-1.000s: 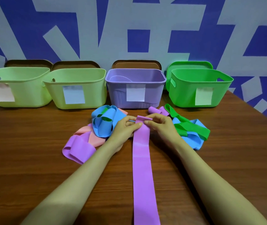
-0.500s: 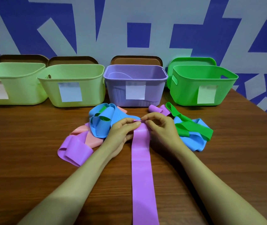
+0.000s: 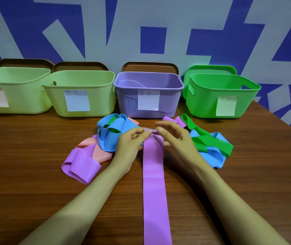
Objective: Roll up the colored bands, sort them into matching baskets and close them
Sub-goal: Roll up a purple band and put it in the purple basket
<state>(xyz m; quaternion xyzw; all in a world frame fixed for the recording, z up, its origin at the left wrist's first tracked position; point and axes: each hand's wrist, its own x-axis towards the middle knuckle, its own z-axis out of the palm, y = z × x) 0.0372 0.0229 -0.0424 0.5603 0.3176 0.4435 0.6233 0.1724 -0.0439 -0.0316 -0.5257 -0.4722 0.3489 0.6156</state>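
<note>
Blue-and-grey patterned wall, wooden table. Four baskets along the far edge: two pale green, purple basket, green basket, each wearing a paper label, writing too blurred to read. Purple band is lying flat, running from the near edge to my hands. My left hand is pinching its rolled far end between thumb and fingertips. My right hand, closed on it half a second ago, is now lifting off, fingers spread, holding nothing. Loose bands are lying either side.
</note>
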